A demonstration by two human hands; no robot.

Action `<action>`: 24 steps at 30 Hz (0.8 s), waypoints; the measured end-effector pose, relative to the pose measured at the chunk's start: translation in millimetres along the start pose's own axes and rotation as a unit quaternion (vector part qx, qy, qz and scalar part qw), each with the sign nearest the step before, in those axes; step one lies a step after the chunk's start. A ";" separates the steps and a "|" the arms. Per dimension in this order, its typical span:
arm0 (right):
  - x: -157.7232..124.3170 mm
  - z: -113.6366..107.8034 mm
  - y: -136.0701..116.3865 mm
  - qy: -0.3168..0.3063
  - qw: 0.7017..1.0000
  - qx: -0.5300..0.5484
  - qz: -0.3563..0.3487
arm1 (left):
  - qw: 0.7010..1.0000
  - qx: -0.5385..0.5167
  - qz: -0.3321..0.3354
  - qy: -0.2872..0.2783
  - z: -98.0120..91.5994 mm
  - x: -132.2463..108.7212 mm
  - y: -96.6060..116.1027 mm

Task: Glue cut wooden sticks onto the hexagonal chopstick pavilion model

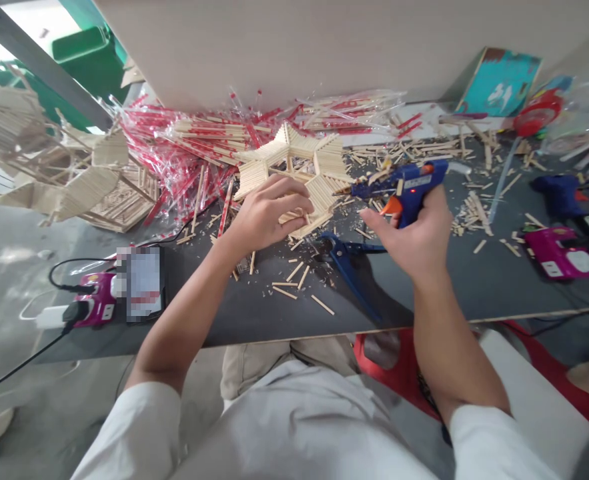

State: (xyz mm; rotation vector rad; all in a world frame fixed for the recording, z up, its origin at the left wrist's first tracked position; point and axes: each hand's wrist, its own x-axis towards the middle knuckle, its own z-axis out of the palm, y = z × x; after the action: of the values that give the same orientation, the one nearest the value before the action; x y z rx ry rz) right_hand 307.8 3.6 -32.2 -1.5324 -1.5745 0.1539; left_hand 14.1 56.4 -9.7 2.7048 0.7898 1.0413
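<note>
A star-shaped piece made of thin wooden sticks rests on the dark table. My left hand holds its near left side, fingers curled over the edge. In my right hand is a blue glue gun with an orange trigger and a small red light. The gun's nozzle points left, right beside the star's right side; whether it touches is too small to tell. Blue-handled cutters lie on the table below the star, between my two hands. Short cut sticks are scattered near them.
Red-and-clear plastic wrappers with sticks line the back. Larger stick structures stand at left. A phone and magenta power socket lie front left. Another blue glue gun and magenta socket are at right, with trailing cables.
</note>
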 end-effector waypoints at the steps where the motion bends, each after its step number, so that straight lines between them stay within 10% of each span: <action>1: 12.3 -2.2 -2.0 -0.028 0.999 -0.005 -0.022 | 1.000 -0.004 -0.006 -0.002 -2.8 -0.5 -1.3; 12: 116.7 -6.6 -66.1 -0.195 0.946 -0.067 -0.249 | 0.993 -0.102 -0.043 -0.034 -26.1 -6.6 -28.7; 24: 124.2 16.5 -60.1 -0.200 0.945 -0.032 -0.255 | 0.985 -0.135 -0.052 -0.090 -40.8 -6.6 -36.6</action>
State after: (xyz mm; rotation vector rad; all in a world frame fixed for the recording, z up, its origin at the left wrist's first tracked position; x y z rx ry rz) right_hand 275.1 103.4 58.7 -1.1317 -2.2707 0.1261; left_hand -32.4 81.9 6.0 2.4558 0.6939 0.8029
